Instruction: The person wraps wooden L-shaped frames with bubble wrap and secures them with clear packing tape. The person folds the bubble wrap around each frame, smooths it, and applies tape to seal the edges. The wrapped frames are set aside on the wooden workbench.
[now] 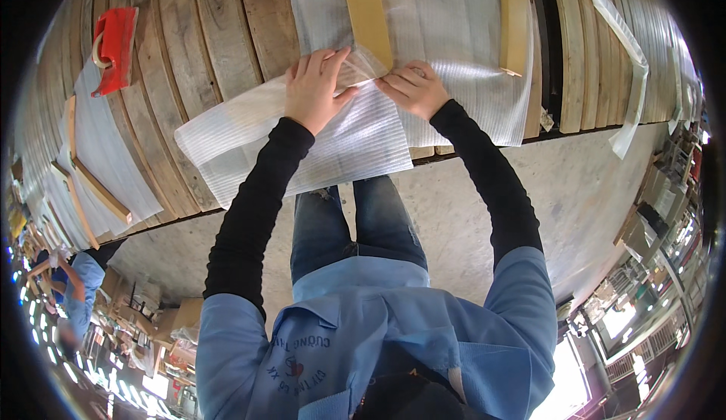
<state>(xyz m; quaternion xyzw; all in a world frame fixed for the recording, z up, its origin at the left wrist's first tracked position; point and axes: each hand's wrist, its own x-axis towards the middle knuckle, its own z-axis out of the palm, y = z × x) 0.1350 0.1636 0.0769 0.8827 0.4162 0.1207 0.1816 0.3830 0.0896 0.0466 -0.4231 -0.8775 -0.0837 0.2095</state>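
A translucent white foam sheet [340, 144] lies at the table's near edge, its corner folded over the near end of a flat yellowish wooden slat [367, 11]. My left hand [316, 91] rests on the fold with fingers stretched out and thumb apart. Beside the slat's end, my right hand [416, 91] has its fingers curled and pinched on the foam sheet's edge. Another yellowish slat [512, 23] lies to the right on the foam. What is under the folded layer shows only faintly.
A red tape dispenser [117, 49] sits on the plank table [219, 42] at the left. Farther left, wooden strips [102, 189] lie on more foam. A dark gap [550, 57] and a white foam strip [631, 72] are at the right. Another person [79, 287] stands at the far left.
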